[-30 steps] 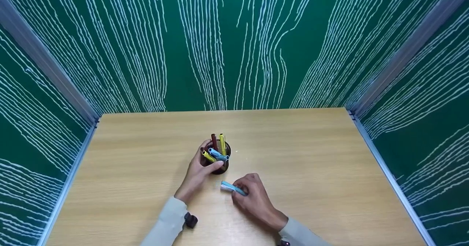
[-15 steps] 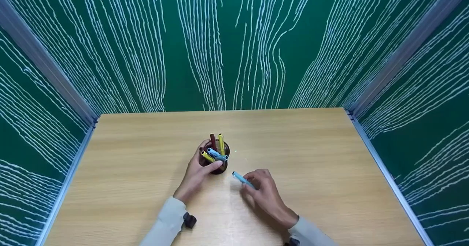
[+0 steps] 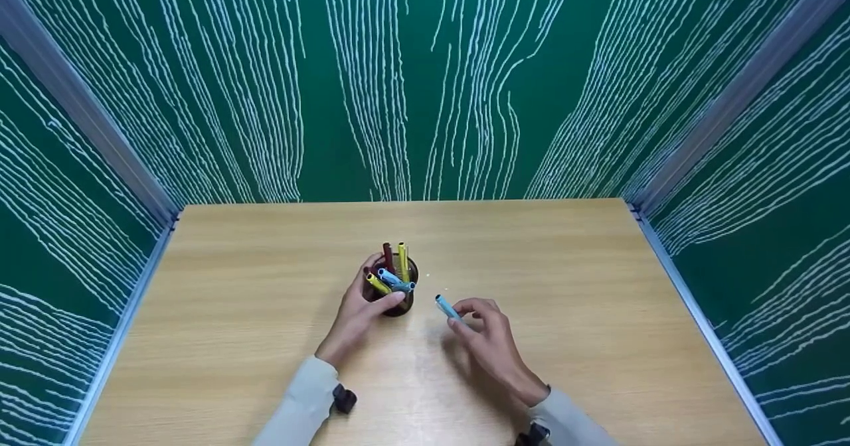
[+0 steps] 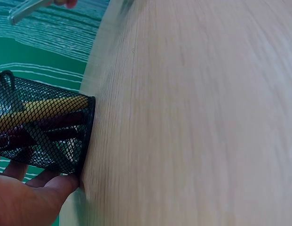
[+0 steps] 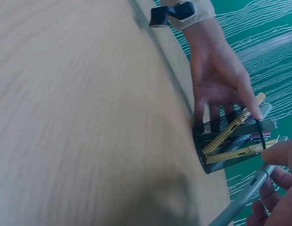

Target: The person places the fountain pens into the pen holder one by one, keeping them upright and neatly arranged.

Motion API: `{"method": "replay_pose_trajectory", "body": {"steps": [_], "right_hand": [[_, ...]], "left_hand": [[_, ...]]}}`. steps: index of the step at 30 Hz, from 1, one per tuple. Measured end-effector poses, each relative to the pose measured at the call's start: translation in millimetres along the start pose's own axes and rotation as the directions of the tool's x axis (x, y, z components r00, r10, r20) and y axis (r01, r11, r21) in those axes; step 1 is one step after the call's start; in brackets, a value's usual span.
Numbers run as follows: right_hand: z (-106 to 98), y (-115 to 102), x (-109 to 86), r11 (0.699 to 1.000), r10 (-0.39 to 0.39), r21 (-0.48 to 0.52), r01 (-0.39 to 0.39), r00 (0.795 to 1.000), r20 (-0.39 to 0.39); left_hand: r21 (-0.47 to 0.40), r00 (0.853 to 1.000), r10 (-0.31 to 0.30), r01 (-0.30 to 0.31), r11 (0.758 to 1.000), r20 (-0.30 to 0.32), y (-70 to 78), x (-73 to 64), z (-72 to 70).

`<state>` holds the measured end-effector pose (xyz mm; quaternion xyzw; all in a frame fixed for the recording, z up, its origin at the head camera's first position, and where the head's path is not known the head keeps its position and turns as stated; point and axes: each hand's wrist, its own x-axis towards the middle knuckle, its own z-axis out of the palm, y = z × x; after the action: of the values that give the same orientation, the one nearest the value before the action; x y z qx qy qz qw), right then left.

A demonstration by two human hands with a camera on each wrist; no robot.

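Note:
My left hand grips a black mesh pen cup that stands on the table. Its fingers curl round the far side and the thumb lies at the near rim. Several pens lean inside, among them a yellow pen, a dark red pen and a blue pen. To the right of the cup, my right hand pinches a light blue pen between thumb and fingers, raised above the table. In the right wrist view this pen slants down to the left, apart from the cup.
The wooden table extends to both sides of the hands. Green panels with white wavy lines enclose it at the back and sides. Tiny white specks lie right of the cup.
My right hand has moved right and slightly away from me with the light blue pen, which has swung from nearly level to steeper. My left hand and the cup have stayed put.

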<state>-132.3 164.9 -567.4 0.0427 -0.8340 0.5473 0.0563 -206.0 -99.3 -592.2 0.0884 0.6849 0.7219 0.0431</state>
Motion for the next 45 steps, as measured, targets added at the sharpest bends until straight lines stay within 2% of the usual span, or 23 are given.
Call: {"method": "replay_pose_trajectory", "body": {"steps": [14,20,26,32,37,45], "right_hand": [[-10.2,-12.0,16.3,0.994,-0.073,0.076,0.077,0.996,-0.056],[-13.7,-21.1,23.2,0.995,-0.005,0.104,0.010,0.999,-0.054],[-17.3,-28.8,29.1,0.991,0.054,0.126,-0.047,0.997,-0.052],[-20.0,-36.0,33.5,0.977,0.061,0.207,-0.050,0.997,-0.047],[-20.0,-39.2,38.7,0.971,0.071,0.234,-0.056,0.996,-0.058],[-17.6,-44.3,44.2,0.942,0.056,0.334,-0.034,0.997,-0.056]], "left_hand": [[-0.027,1.000,0.002,-0.002,1.000,0.009,1.9,0.2,1.8],[-0.001,1.000,0.000,0.000,1.000,0.000,0.8,-0.2,1.3],[-0.019,1.000,0.004,-0.004,1.000,0.014,0.1,0.4,1.6],[-0.026,1.000,-0.003,0.003,1.000,0.013,-0.3,0.3,0.8],[-0.023,1.000,0.007,-0.007,1.000,0.019,-1.1,1.2,0.1],[-0.073,0.999,0.013,-0.011,0.997,0.034,0.4,0.8,0.8]]}}
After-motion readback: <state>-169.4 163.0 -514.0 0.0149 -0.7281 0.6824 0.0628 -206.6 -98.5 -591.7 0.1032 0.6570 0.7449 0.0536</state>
